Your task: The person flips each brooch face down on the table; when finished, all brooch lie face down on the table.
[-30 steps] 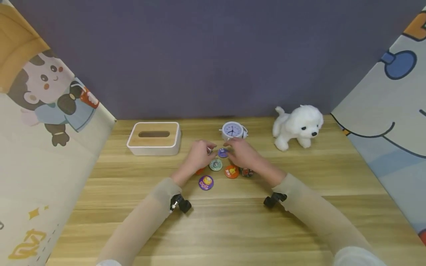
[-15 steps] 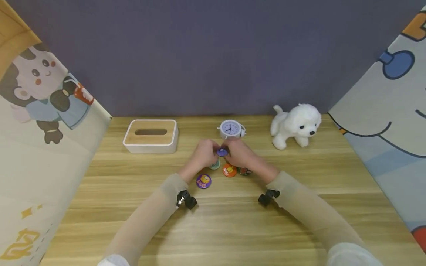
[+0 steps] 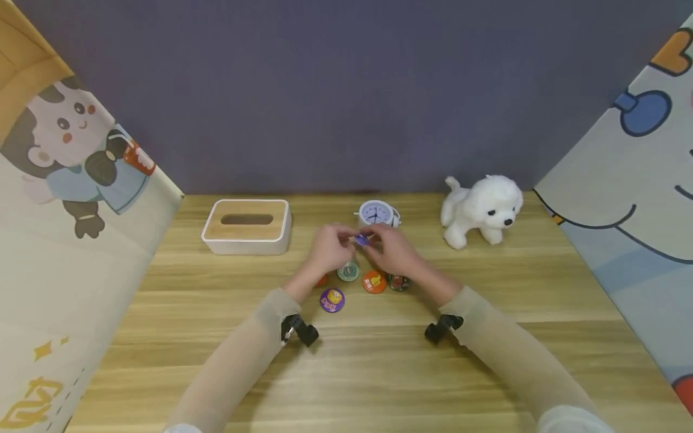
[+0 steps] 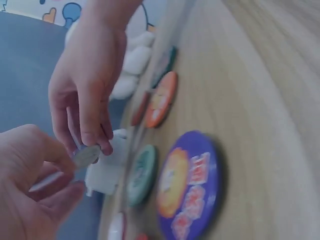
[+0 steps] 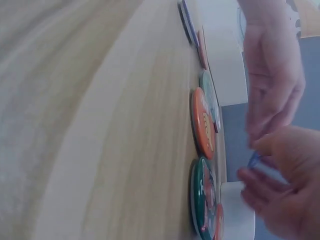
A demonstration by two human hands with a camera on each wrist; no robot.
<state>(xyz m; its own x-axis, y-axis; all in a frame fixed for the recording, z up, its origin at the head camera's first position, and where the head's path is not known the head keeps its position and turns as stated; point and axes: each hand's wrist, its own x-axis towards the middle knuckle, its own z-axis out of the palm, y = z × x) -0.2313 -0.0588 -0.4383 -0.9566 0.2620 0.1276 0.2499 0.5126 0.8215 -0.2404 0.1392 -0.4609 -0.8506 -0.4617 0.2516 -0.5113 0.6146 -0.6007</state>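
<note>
Between my two hands, above the table, is a small purple button badge (image 3: 361, 240). My left hand (image 3: 330, 248) pinches it from the left, and my right hand (image 3: 391, 248) pinches its other side. From the left wrist, the pale back of this badge (image 4: 86, 156) shows between the fingertips. Below the hands lie a mint green badge (image 3: 348, 271), an orange badge (image 3: 374, 281), a dark green badge (image 3: 398, 282) and a purple badge with a yellow figure (image 3: 332, 300). A red-orange badge (image 3: 322, 281) is partly hidden beside my left wrist.
A white alarm clock (image 3: 376, 213) stands just behind the hands. To the left sits a tissue box (image 3: 246, 226) with a wooden lid, and to the right a white plush dog (image 3: 482, 210). Printed panels flank the wooden table (image 3: 368, 373); a dark wall closes the back.
Both hands have closed in on the small purple badge and lifted it off the table. Since half a second ago it has turned in the fingers. The other badges stay on the table.
</note>
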